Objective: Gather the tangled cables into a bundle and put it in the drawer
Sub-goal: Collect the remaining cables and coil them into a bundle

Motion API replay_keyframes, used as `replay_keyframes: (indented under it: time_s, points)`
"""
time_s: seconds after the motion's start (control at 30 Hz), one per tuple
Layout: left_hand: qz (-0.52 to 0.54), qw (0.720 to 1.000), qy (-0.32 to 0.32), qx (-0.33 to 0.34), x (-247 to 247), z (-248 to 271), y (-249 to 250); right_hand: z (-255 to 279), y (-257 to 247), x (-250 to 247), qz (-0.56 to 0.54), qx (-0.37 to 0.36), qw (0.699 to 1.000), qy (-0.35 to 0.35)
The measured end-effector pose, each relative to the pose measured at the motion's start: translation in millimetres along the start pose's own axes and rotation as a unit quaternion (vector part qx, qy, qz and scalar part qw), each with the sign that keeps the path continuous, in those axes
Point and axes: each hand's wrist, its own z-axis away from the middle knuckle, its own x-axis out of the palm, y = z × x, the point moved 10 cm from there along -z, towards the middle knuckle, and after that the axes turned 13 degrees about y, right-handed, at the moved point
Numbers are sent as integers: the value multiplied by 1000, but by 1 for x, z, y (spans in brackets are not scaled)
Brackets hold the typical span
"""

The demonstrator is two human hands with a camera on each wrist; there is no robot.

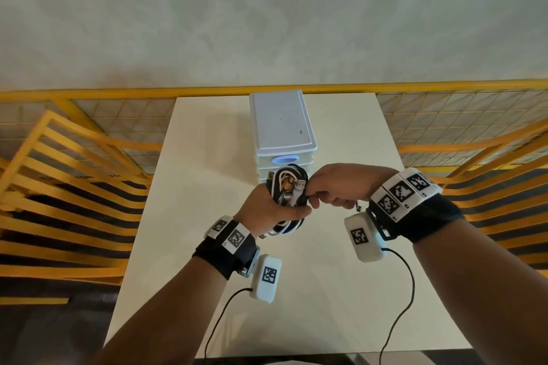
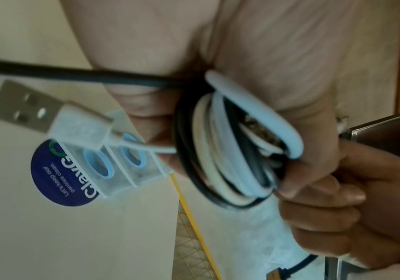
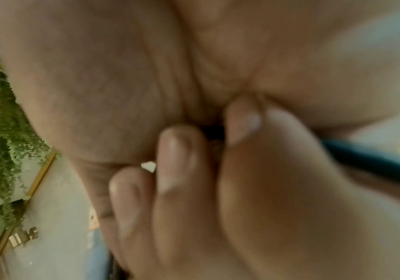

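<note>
A coiled bundle of black and white cables [image 1: 288, 190] is held above the table, just in front of the white drawer unit [image 1: 280, 124]. My left hand [image 1: 275, 208] grips it from below, fingers wrapped round the coil. My right hand [image 1: 316, 196] pinches the bundle's right edge. In the left wrist view the coil [image 2: 230, 151] sits in my left palm [image 2: 278, 75], a white USB plug [image 2: 26, 106] dangles loose, and the right hand's fingers [image 2: 338, 189] close on the coil. The right wrist view is blurred: curled fingers [image 3: 177, 159] and a dark cable [image 3: 373, 161]. The drawers look closed.
The cream table [image 1: 207, 261] carries only the drawer unit, whose drawer fronts have blue ring handles [image 1: 281, 160]. Yellow slatted chairs [image 1: 74, 187] stand left and right. A yellow rail [image 1: 118, 93] and a wall lie behind the table.
</note>
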Motion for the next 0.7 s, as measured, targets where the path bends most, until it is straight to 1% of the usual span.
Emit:
replay_keyframes:
  time_s: [0.07,0.13,0.23,0.27,0.33,0.4,0.43,0.5,0.53,0.6,0.63,0.7]
  points:
    - [19,999,44,5,-8,-2,2,1,-4,0,-48,-9,999,-2]
    - [36,996,78,12,-15,-2,6,3,-9,-8,-82,-42,996,20]
    - [44,991,124,14,-28,-4,1,5,-8,-33,-154,-83,979,106]
    - [43,989,140,8,-33,-4,-3,4,-3,-40,-181,-87,970,134]
    - [67,984,165,-12,-39,-4,-12,0,6,-43,-217,-97,957,166]
    - [127,972,194,-37,-41,-2,-15,-4,11,-34,-224,-114,949,188]
    - [169,962,208,-56,-41,-1,-18,-6,11,-29,-222,-124,945,204]
    - [246,941,213,-94,-37,-2,-24,-9,12,-18,-243,-127,931,239]
    - [272,934,209,-100,-34,-3,-24,-11,13,-16,-259,-122,921,264]
    - [294,929,206,-95,-33,-4,-21,-12,13,-15,-288,-116,899,311]
    - [298,928,206,-93,-32,-4,-19,-12,12,-14,-303,-116,890,321]
    - [304,927,199,-94,-29,-3,-17,-13,9,-9,-326,-122,883,316]
